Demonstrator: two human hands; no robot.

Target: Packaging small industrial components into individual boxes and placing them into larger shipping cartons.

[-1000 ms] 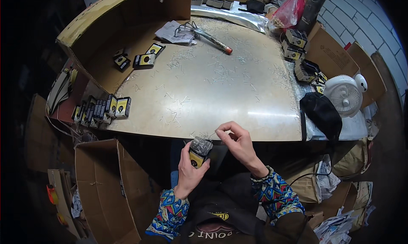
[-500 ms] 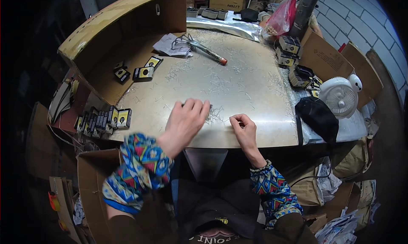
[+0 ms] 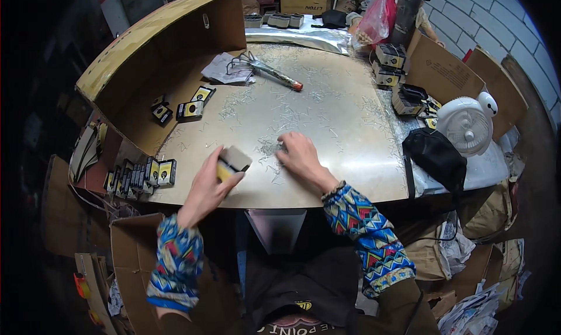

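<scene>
Now left hand [image 3: 205,189] grips small box [image 3: 232,162]; right hand [image 3: 297,155] flat on metal table [image 3: 350,130].

I had one view only, from the head camera, which looked steeply down and forward over the metal table [image 3: 327,119] from close above. Its fisheye lens bent the table's edges toward the rim. My forearms came in from the lower edge, and dark corners ringed the picture.
</scene>
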